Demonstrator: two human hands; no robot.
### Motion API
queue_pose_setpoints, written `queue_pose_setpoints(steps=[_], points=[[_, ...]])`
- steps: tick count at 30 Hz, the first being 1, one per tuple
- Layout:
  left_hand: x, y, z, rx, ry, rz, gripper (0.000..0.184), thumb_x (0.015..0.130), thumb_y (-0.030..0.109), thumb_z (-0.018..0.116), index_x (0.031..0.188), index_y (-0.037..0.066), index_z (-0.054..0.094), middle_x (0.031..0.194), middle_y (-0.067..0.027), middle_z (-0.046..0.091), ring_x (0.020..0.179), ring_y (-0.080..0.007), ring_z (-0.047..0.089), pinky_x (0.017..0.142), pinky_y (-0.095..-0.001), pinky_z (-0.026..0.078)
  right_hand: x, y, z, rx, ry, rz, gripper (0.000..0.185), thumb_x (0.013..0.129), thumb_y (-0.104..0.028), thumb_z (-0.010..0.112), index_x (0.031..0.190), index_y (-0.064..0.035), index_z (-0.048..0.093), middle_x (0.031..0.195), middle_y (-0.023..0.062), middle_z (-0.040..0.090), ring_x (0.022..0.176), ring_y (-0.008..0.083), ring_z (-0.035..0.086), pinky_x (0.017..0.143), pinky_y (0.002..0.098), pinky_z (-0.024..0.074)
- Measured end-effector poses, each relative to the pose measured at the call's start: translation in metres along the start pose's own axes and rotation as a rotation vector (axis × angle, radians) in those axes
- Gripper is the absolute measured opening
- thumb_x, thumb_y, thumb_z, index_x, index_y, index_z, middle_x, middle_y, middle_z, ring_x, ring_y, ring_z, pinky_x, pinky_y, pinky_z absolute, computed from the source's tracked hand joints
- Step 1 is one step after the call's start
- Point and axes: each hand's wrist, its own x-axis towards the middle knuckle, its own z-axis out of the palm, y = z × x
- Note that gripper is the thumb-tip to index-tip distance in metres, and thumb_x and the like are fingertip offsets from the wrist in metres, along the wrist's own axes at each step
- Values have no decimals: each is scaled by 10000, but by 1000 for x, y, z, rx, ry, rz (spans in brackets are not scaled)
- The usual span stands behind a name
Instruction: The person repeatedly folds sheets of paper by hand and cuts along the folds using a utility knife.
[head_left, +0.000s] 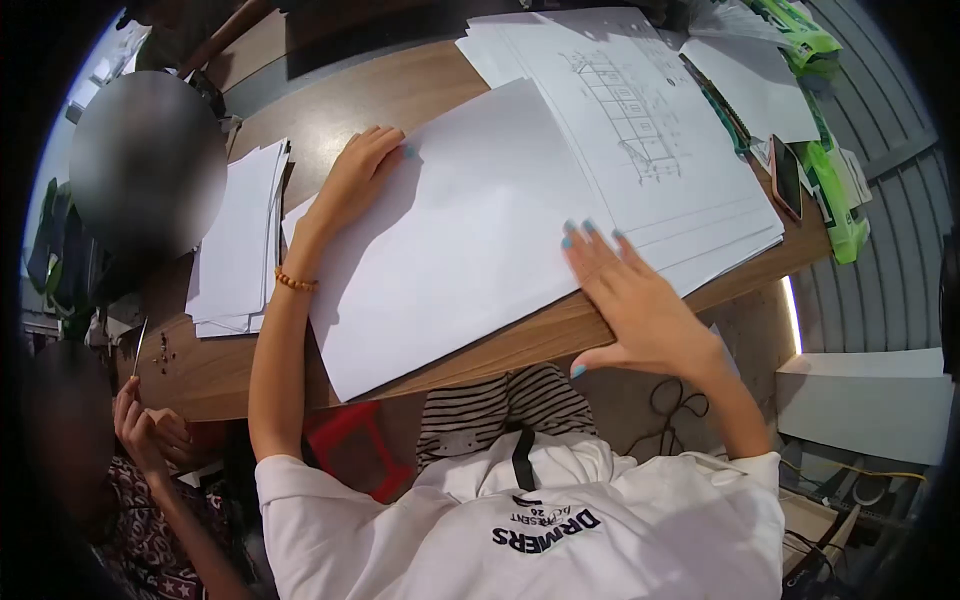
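A large blank white paper sheet (460, 230) lies aslant on the wooden table. At its far left edge is my left hand (362, 172), its fingers bent and closed over the edge, with a blue-nailed tip on the paper; the undersides of the fingers are hidden. My right hand (640, 310) is open, fingers spread, over the sheet's near right edge, where it meets a stack of printed drawings (690, 200). The thumb is over the table's front edge. A line drawing of a structure shows on the top print.
Smaller papers (235, 250) are stacked on the left. A phone (786, 178), a spiral notebook (755, 85) and green packaging (838, 200) lie on the right. Another person's hand (140, 425) holds a thin tool at lower left. A red stool (360, 450) stands below the table.
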Motion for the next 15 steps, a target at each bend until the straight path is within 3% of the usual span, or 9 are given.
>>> queue_pose_setpoints(steps=[6, 8, 11, 12, 14, 15], points=[[-3, -4, -1, -30, 19, 4, 107, 890, 100, 513, 872, -6, 507, 830, -150, 532, 829, -289, 501, 785, -375, 391, -6, 7, -1, -71, -66, 71, 1074, 724, -688, 535, 1426, 26, 147, 1503, 162, 157, 1394, 287, 154, 1131, 479, 120], [-1, -6, -4, -100, 34, -73, 137, 899, 110, 512, 866, -23, 498, 771, -179, 527, 746, -314, 512, 713, -364, 407, -4, 3, -13, -104, 97, 45, 1060, 721, -700, 495, 1434, 7, 154, 1504, 160, 158, 1393, 296, 159, 1126, 515, 85], [-6, -7, -18, -171, 6, -230, 164, 910, 120, 509, 865, -36, 489, 728, -200, 528, 652, -328, 476, 640, -344, 410, 2, 5, 14, -53, -43, -10, 956, 783, -620, 505, 1434, -5, 172, 1499, 165, 172, 1392, 297, 159, 1123, 521, 81], [-4, -5, -24, -168, 6, -208, 164, 910, 120, 509, 865, -36, 489, 728, -200, 528, 652, -328, 476, 640, -344, 410, 3, 4, 8, -61, -29, 5, 956, 783, -620, 505, 1434, -5, 172, 1499, 165, 172, 1392, 297, 159, 1123, 521, 81], [-17, 7, -33, -86, 29, -309, 185, 917, 129, 511, 854, -43, 482, 700, -189, 521, 605, -294, 438, 607, -318, 400, 4, 1, -10, -106, 160, 33, 806, 830, -524, 537, 1376, 23, 305, 1459, 179, 274, 1368, 294, 238, 1099, 516, 185], [-23, 13, -36, -88, 88, -348, 177, 920, 132, 510, 877, -39, 494, 715, -167, 524, 625, -225, 425, 622, -320, 397, 10, -1, -12, -115, 159, 24, 806, 830, -524, 537, 1376, 23, 305, 1459, 179, 274, 1368, 294, 238, 1099, 516, 185]])
